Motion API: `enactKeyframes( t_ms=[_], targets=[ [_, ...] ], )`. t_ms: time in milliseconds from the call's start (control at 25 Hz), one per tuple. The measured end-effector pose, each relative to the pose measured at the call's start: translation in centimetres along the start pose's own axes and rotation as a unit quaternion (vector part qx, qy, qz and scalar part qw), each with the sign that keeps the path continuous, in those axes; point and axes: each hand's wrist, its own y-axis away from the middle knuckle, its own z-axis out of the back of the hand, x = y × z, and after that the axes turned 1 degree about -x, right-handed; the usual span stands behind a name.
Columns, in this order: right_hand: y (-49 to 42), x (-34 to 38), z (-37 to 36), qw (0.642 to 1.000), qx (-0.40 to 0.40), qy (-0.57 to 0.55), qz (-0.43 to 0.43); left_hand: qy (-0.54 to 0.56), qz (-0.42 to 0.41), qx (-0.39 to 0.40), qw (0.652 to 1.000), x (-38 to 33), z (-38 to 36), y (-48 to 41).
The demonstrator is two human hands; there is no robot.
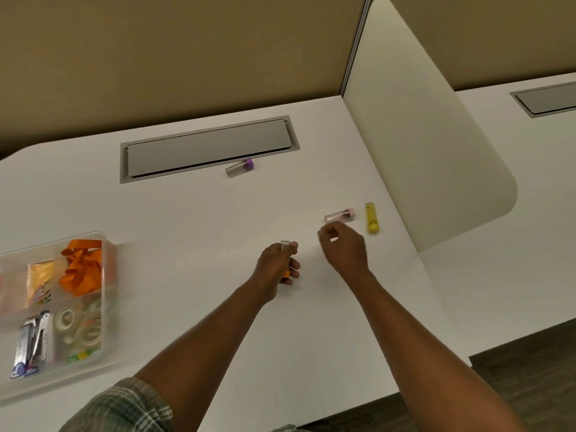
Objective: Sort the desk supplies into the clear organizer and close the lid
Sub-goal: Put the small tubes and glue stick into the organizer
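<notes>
While left hand grips orange-capped tube, right fingers curled, empty.

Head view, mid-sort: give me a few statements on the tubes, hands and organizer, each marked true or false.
1. The left hand holds a small tube with an orange cap. True.
2. The right hand already grips the pink-capped tube. False: its fingers are just short of it, and the tube lies on the desk.
3. The purple-capped tube lies in the organizer. False: it lies on the desk beside the grey cable hatch.
4. The yellow tube lies to the right of the pink-capped tube. True.
5. The clear organizer has tape rolls in one compartment. True.
</notes>
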Motion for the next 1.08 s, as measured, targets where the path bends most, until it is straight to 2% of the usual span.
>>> enactKeyframes(
  t_ms=[80,240,560,640,800,880,1000,1080],
  targets=[
    [-1.9,-1.2,1.1,0.993,-0.068,0.093,-0.025,-0.007,-0.002,0.000,1.000,0.0,0.5,0.0],
    [-4.0,-3.5,2.1,0.969,-0.021,0.243,-0.045,-0.013,0.003,-0.010,1.000,0.6,1.9,0.1],
    [-5.1,-3.6,2.9,0.943,-0.005,0.325,-0.072,0.000,-0.001,-0.029,1.000,1.6,5.0,1.2],
    [-4.2,-3.4,2.7,0.955,-0.011,0.285,-0.087,0.003,-0.002,-0.033,0.999,1.8,5.8,1.6],
    [-1.0,-1.7,0.8,0.980,-0.066,0.125,-0.143,0.007,-0.004,-0.025,1.000,2.1,7.9,2.6],
    [1.2,-0.4,-0.8,0.988,-0.074,0.057,-0.123,0.013,-0.005,-0.017,1.000,2.2,9.1,3.2],
    [5.4,2.9,-4.4,0.994,-0.012,-0.074,-0.086,0.032,-0.005,-0.013,0.999,2.3,12.1,4.5],
    [8.1,5.9,-7.0,0.976,0.035,-0.190,-0.100,0.048,-0.001,-0.020,0.999,2.5,14.6,5.4]
  ],
)
